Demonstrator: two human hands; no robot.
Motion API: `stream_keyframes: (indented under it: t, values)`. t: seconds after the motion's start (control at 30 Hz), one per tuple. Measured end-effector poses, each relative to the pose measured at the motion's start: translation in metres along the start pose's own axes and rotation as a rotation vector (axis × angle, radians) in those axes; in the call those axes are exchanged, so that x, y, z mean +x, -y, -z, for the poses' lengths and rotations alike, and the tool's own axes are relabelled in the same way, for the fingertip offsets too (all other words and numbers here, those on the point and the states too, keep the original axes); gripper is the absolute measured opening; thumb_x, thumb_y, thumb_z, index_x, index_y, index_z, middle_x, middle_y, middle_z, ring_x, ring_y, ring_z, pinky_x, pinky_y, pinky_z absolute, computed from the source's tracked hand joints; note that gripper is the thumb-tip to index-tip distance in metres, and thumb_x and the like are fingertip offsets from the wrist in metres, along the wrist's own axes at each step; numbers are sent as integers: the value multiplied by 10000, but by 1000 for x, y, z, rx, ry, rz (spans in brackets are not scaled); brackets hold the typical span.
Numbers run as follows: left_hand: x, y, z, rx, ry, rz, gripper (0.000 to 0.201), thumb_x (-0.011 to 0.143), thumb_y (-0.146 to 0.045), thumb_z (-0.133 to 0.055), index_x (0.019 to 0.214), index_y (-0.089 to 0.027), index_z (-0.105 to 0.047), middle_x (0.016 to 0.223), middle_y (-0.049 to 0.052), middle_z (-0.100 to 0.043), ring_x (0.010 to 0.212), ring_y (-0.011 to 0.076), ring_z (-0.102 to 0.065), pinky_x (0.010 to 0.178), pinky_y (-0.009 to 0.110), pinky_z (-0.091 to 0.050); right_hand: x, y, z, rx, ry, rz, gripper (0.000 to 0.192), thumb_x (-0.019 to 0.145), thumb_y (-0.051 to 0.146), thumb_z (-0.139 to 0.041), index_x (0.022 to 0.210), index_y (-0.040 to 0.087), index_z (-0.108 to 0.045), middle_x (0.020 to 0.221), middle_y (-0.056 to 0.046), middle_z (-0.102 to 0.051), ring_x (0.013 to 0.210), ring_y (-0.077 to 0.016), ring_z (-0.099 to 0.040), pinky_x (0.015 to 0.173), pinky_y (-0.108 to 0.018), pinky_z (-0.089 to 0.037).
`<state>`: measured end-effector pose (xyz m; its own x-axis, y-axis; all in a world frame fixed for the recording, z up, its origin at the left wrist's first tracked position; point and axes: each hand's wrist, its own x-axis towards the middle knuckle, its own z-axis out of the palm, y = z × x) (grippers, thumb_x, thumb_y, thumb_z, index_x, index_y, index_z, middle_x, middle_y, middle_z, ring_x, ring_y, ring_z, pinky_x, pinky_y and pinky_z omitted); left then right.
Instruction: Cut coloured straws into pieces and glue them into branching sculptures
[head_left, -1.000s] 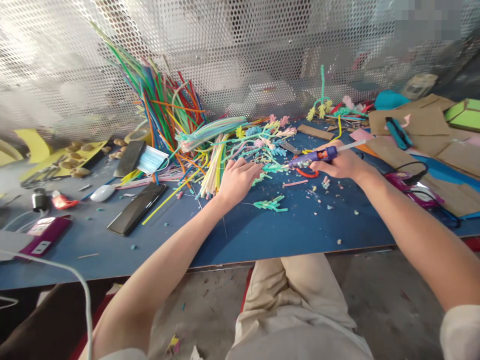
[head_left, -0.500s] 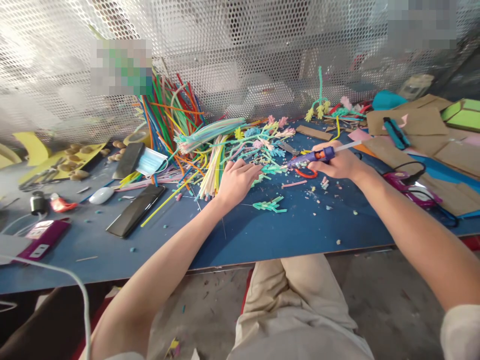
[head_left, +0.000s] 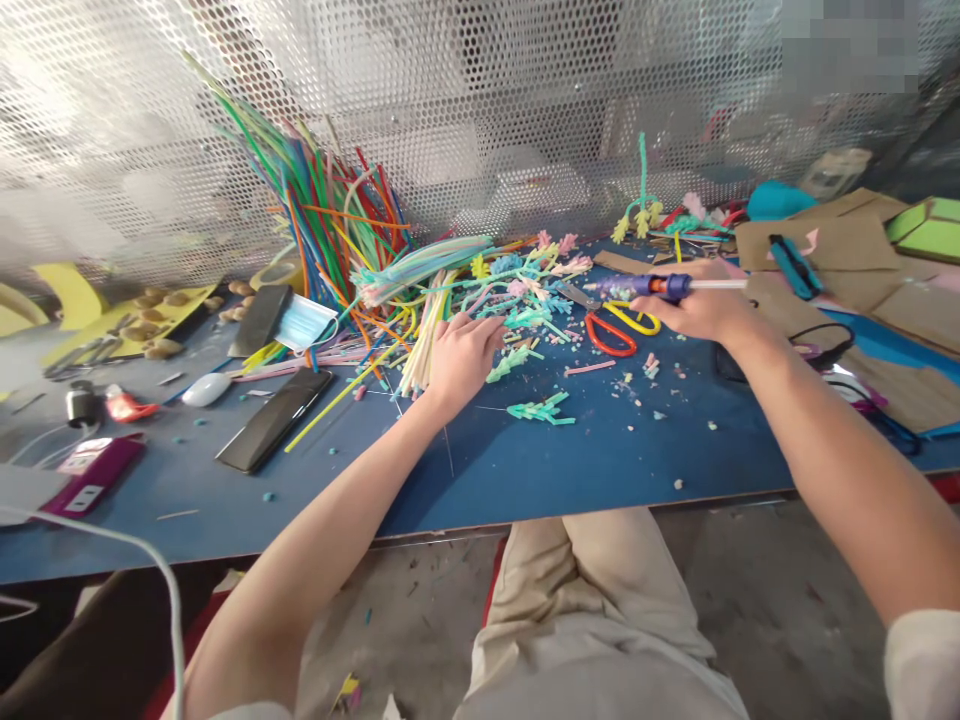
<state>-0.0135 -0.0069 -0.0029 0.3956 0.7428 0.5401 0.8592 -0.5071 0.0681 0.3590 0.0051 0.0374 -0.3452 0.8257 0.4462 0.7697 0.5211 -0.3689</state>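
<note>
1. Hands first: the left hand point(head_left: 459, 358) lies palm-down at the centre of the frame, its fingers curled onto the near edge of the pipe-cleaner heap point(head_left: 495, 290); whether it pinches a single stem I cannot tell.
2. At the right of centre, the right hand point(head_left: 701, 308) is clenched round a purple and orange glue gun point(head_left: 645, 287), held almost level above the table point(head_left: 600, 460), its nozzle pointing left toward the heap and a white glue stick jutting out behind.
3. Just below the gun lie scissors point(head_left: 619, 330) with red and yellow handles, flat on the table and touched by neither hand.
4. A small teal twisted piece point(head_left: 541, 409) lies by itself nearer the table edge, apart from both hands.
5. Judged from this, the work is in a gluing stage: one hand steadies or picks fuzzy stems while the other keeps the gun ready, its tip off the stems.
6. A next move would call for the left hand to single out one stem and hold it clear, and for the nozzle to come down to the joint without fingers under the hot tip.
7. A black phone point(head_left: 274, 418) and a face mask point(head_left: 301, 322) lie toward the left, well apart from the hands.
</note>
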Motion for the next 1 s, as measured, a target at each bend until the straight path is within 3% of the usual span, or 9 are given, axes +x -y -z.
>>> stream_keyframes:
  t: [0.1,0.2,0.3,0.37,0.43,0.53,0.77,0.9,1.0]
  values:
    - [0,4,-3,-12,-13,40,397,1121,-422,-396,997,-271,-742,1029,26,-818,942,265,-646,867,414,-416,-2,-19,0,-314,-73,-118,387,960,586,-643,956,199,-620,1005,-160,-694,869,-259,-568,712,-364,-315]
    - [0,3,-4,-27,-14,56,409,1121,-433,-392,992,-267,-743,1017,36,-815,956,272,-648,863,411,-421,-5,-36,-5,-489,-15,-181,459,908,423,-712,1218,96,-625,1247,-318,-622,1116,-401,-577,874,-471,-400]
    - [0,0,-2,-42,-10,62,416,1121,-443,-389,1016,-267,-751,1023,42,-816,988,279,-653,864,410,-429,-3,-28,-13,-454,-50,-66,551,901,294,-673,1404,99,-559,1439,-314,-517,1318,-472,-483,1043,-595,-370]
    - [0,-2,-1,-54,-7,58,428,1121,-450,-382,1030,-264,-756,1043,50,-816,1005,280,-656,871,413,-432,0,-5,-22,-244,0,88,360,955,300,-614,1293,181,-645,1341,-201,-620,1286,-386,-536,1080,-558,-391]
    - [0,-3,0,-65,0,55,433,1121,-455,-380,1056,-260,-760,1067,56,-817,1024,282,-662,877,414,-430,2,24,-34,48,255,252,190,994,355,-601,1082,235,-718,1120,-97,-718,1089,-275,-639,1021,-456,-466]
    - [0,-4,0,-69,6,58,413,1120,-451,-395,1118,-258,-760,1079,60,-818,1050,284,-671,877,406,-419,0,58,-55,299,531,337,232,981,454,-657,1019,236,-726,1027,-59,-728,929,-207,-663,871,-360,-516]
    - [0,-2,-2,-64,7,47,367,1113,-426,-432,1158,-257,-754,1052,48,-820,1050,286,-669,871,401,-412,-4,66,-80,276,589,426,262,1029,438,-613,937,203,-680,983,-63,-696,923,-198,-626,868,-348,-472]
    - [0,-3,-2,-66,6,46,403,1117,-444,-400,1137,-256,-755,1040,58,-819,1036,284,-664,857,401,-418,-4,62,-76,319,568,413,258,1033,430,-599,911,218,-680,977,-58,-706,950,-203,-637,890,-341,-461]
    - [0,-3,-1,-61,10,42,398,1116,-440,-400,1130,-256,-753,1050,59,-819,1032,284,-661,858,404,-417,-4,58,-66,341,580,294,230,1017,433,-611,945,227,-684,938,-38,-718,828,-178,-633,781,-321,-461]
